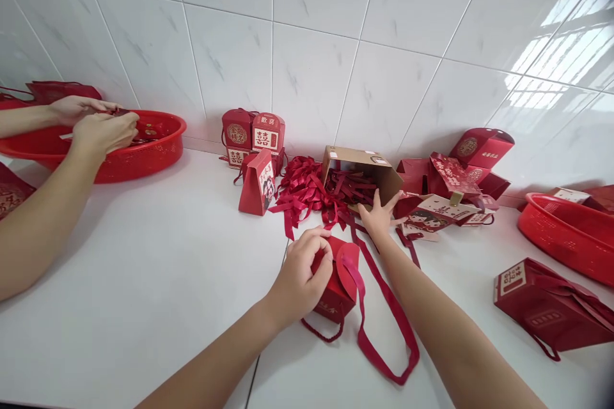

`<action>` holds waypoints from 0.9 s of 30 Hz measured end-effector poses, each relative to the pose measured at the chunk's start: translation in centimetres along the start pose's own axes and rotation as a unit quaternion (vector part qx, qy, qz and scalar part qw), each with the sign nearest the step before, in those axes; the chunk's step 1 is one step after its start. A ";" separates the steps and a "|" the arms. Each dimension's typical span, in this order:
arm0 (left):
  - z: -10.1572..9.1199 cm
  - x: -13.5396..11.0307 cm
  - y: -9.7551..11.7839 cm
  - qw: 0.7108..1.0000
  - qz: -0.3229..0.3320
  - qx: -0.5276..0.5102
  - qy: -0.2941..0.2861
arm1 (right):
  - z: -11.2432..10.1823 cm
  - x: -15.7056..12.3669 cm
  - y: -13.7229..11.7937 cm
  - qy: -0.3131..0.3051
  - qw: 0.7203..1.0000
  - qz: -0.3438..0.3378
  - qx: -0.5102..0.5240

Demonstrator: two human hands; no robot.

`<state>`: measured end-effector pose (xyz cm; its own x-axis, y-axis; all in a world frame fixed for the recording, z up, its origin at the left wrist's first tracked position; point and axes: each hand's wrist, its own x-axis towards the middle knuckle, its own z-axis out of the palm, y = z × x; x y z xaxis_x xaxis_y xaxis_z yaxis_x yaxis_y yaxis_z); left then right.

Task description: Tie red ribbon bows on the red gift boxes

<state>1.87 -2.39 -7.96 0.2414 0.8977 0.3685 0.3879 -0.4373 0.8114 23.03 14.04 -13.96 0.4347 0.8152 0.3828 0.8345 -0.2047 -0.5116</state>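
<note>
My left hand [307, 268] curls over the top of a small red gift box [338, 300], its fingers closed on it. The box has a rounded flap and a twisted cord handle. A long red ribbon [396, 307] runs from the flap and loops over the table. My right hand [378, 217] is at the mouth of a cardboard box [391, 184] lying on its side, fingers spread, touching its lower edge. Dark red ribbons [352, 185] fill that box, and a pile of brighter red ribbons [304, 185] lies just left of it.
Several red gift boxes [261, 185] stand against the tiled wall; more [441, 204] are heaped right of the carton. A larger red box [551, 307] and a red basket [566, 239] are at right. At left, another person's hands [103, 131] work over a red basket [144, 169].
</note>
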 end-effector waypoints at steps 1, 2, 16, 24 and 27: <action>0.0 0.0 0.0 1.000 0.000 0.002 0.000 | 0.2 0.1 -0.2 -0.005 1.000 0.002 0.000; 0.0 0.0 -0.1 1.000 0.000 0.004 -0.002 | 0.3 0.2 -0.4 -0.011 1.000 0.002 0.003; -0.2 0.1 -0.4 0.997 0.017 -0.063 0.045 | -10.9 -4.7 -4.5 -0.255 0.938 -0.120 0.200; -0.8 0.5 -0.3 0.995 -0.002 -0.075 0.060 | -16.9 -7.6 -5.4 -0.363 0.838 -0.358 0.195; -0.8 0.5 -0.2 0.998 0.000 -0.062 0.020 | -16.7 -7.9 -5.4 -0.365 0.839 -0.367 0.170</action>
<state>1.13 -1.82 -7.60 0.2047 0.9001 0.3847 0.2737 -0.4299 0.8604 20.71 -0.33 -1.38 -0.5802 0.7939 0.1820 0.5872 0.5626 -0.5820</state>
